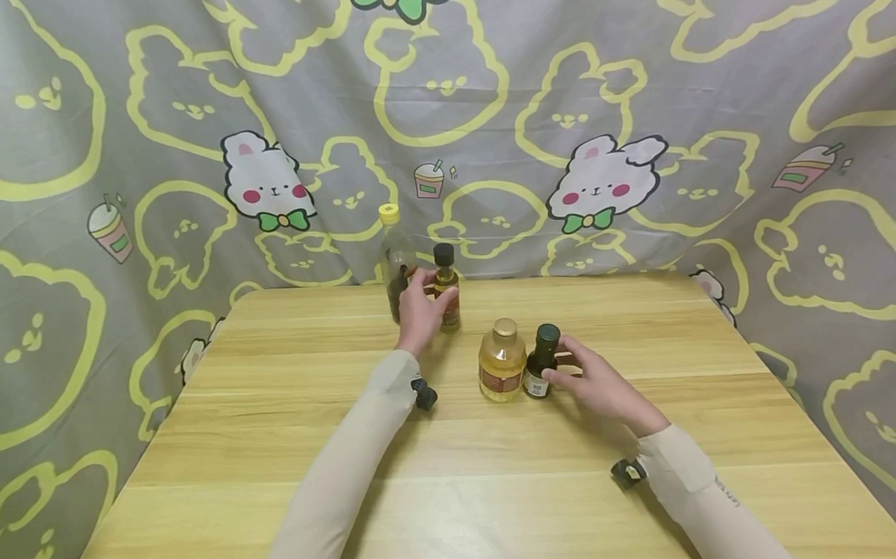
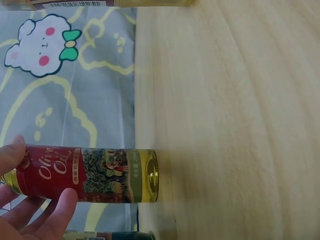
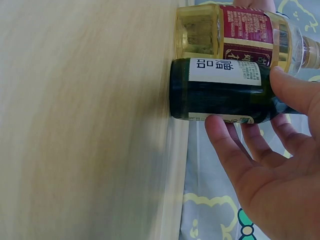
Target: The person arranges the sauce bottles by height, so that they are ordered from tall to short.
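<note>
Head view: my left hand (image 1: 419, 308) wrapped its fingers round the olive oil bottle (image 1: 445, 289) near the surface's (image 1: 484, 481) far edge, keeping it upright; my right hand (image 1: 593, 384) pinched the dark green bottle (image 1: 542, 363), touching the yellow oil bottle (image 1: 501, 361).

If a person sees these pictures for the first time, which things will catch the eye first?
First, the grey cloth with white rabbits hanging behind the wooden table. Then the two hands at the bottles: the left hand holds the olive oil bottle near the far edge, beside a taller yellow-capped bottle. The right hand holds the dark green bottle, close beside a golden bottle.
</note>
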{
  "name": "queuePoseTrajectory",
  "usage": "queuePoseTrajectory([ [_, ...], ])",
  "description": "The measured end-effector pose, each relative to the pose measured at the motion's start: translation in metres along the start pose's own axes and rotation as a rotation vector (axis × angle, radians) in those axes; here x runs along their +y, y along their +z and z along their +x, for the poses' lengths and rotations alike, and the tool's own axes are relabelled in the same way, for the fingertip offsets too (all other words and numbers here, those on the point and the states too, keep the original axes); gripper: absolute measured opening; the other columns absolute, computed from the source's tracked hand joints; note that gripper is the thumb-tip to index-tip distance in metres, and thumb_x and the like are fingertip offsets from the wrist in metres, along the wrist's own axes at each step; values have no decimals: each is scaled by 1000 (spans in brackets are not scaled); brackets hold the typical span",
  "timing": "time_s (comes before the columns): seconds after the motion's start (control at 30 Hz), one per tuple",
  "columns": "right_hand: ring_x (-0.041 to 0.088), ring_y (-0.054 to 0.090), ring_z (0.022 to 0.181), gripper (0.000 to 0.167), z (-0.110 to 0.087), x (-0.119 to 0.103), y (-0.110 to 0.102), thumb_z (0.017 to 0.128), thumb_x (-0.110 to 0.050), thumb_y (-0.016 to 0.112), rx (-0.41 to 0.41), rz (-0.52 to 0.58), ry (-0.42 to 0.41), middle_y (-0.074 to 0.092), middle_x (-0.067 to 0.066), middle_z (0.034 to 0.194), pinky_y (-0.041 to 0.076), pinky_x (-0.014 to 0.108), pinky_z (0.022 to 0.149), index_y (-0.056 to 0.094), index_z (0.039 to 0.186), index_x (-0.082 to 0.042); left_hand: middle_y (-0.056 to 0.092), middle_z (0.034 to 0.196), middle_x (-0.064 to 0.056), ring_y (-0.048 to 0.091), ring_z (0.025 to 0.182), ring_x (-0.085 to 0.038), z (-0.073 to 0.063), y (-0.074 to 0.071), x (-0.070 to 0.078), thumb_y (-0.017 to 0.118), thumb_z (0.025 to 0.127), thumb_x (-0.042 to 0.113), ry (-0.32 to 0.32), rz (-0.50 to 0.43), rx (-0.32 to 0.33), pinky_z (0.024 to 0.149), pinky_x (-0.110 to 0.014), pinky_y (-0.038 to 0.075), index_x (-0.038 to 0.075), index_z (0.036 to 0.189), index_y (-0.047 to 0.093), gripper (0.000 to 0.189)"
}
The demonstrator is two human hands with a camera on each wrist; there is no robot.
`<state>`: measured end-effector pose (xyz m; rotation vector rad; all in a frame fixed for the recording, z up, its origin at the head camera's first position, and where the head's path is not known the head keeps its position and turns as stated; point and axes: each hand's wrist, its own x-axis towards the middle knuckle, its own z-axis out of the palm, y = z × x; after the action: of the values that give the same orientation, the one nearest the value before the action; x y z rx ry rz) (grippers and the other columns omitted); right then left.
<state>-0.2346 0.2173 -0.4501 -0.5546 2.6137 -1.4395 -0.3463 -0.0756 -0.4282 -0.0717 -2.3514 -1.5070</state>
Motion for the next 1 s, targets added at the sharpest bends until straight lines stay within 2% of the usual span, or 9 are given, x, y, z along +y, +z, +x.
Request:
queuePoseTrajectory([
  [0.37, 46, 49, 137, 46, 2, 1, 0, 101, -24, 66, -5, 15, 17, 55, 16, 143, 44, 64, 108, 49, 142, -14, 73, 121, -9, 71, 108, -26, 5, 8, 1, 79, 91, 26, 17, 71, 53, 93, -40, 58, 10, 125, 63, 40],
  [0.83, 46, 49, 137, 49, 2, 3, 0, 101, -26, 67, -3, 5, 21, 55, 16, 144, 44, 64, 108, 48, 144, -14, 74, 111, -7, 71, 101, -25, 12, 13, 4, 79, 91, 30, -27, 106, 90, 89, -42, 57, 13, 116, 63, 34],
  [1.0, 46, 49, 137, 49, 1, 2, 0, 101, -26, 66, -4, 6, 21, 55, 16, 143, 44, 64, 108, 48, 144, -13, 75, 110, -10, 72, 99, -26, 14, 16, 5, 80, 91, 27, -11, 117, 104, 89, -43, 58, 11, 116, 63, 34],
])
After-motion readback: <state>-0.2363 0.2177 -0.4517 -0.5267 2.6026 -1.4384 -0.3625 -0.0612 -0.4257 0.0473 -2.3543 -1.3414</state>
